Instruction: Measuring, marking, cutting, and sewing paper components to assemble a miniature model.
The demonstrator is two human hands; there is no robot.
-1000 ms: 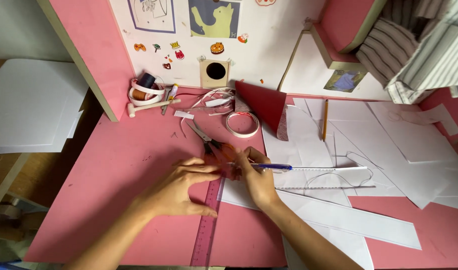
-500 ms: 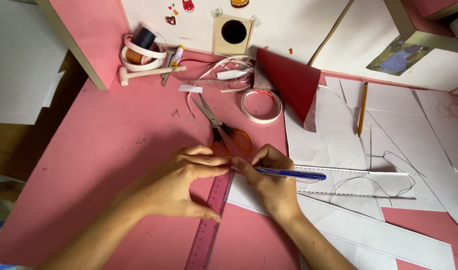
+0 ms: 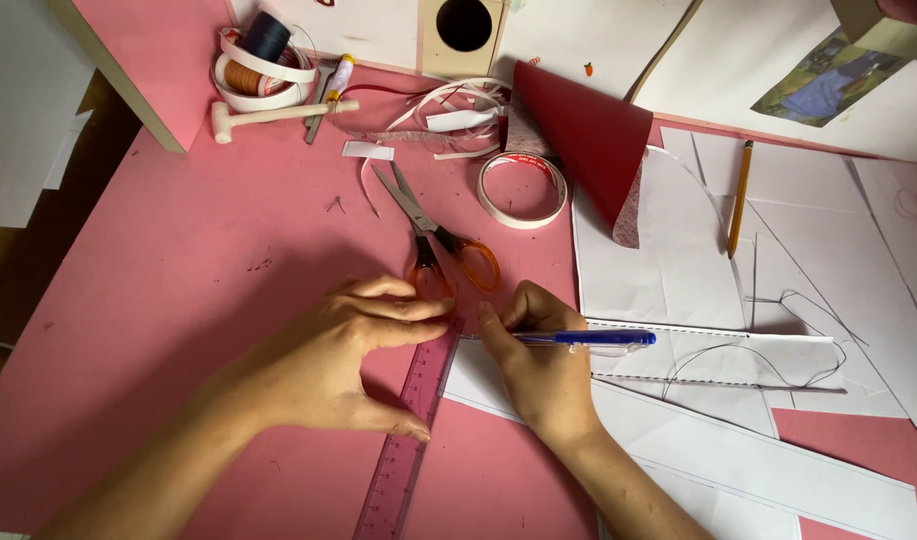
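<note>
My left hand (image 3: pixel 344 355) presses down on a clear pink ruler (image 3: pixel 404 455) that lies on the pink desk (image 3: pixel 179 260). My right hand (image 3: pixel 539 360) grips a blue pen (image 3: pixel 589 340), its tip at the ruler's edge near the left end of a white paper strip (image 3: pixel 719 355). Orange-handled scissors (image 3: pixel 434 235) lie just beyond both hands, blades pointing away.
A roll of tape (image 3: pixel 522 188), a red paper cone (image 3: pixel 589 130), a pencil (image 3: pixel 741 195), and white paper sheets (image 3: pixel 799 250) lie to the right. Thread spools (image 3: pixel 259 50), a small wooden mallet (image 3: pixel 274 113), and white ribbon scraps (image 3: pixel 449 110) sit at the back.
The view has moved closer and lower over the desk. Both hands stay on the ruler and pen in nearly the same pose.
</note>
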